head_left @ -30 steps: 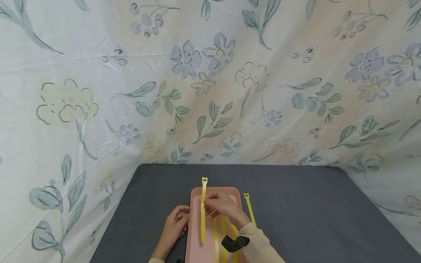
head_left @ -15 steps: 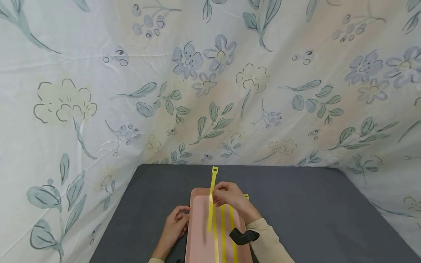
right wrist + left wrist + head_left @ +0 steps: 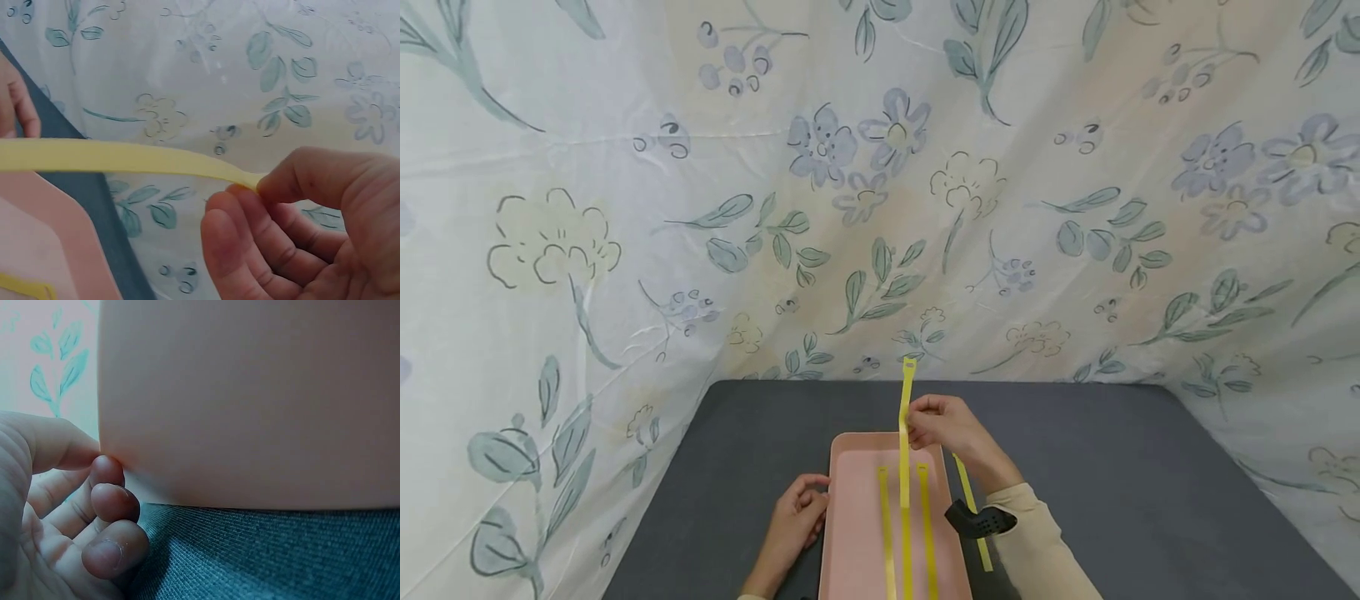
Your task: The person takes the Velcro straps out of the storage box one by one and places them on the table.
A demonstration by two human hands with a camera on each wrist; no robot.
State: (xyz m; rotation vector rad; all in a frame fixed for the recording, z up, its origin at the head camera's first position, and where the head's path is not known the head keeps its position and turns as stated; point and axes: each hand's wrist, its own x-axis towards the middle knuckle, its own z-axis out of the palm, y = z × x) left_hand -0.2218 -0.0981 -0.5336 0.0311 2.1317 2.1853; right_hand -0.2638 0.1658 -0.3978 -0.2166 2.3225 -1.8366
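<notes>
My right hand (image 3: 946, 423) pinches a yellow cable tie (image 3: 905, 450), a flat strip with a slotted head, between thumb and fingertips. It hangs over the far part of a pink tray (image 3: 853, 500), head end up and tail down. In the right wrist view the tie (image 3: 112, 156) stretches left from the pinch (image 3: 256, 184). Inside the tray lie three similar ties (image 3: 928, 533), lengthwise and side by side. At the tray's left side, my left hand (image 3: 793, 512) pinches the edge; the left wrist view shows its curled fingers (image 3: 115, 500) against the tray wall (image 3: 250, 425).
Another yellow tie (image 3: 972, 512) lies on the dark grey tabletop (image 3: 1097, 483) right of the tray, partly behind the right forearm. A floral cloth (image 3: 880, 192) rises behind and on both sides of the table. A black wrist mount (image 3: 979, 521) sits on the right wrist.
My right hand has carried the tie rightward and away from me, from over the tray's left part to its right part. The left hand has stayed at the tray's edge.
</notes>
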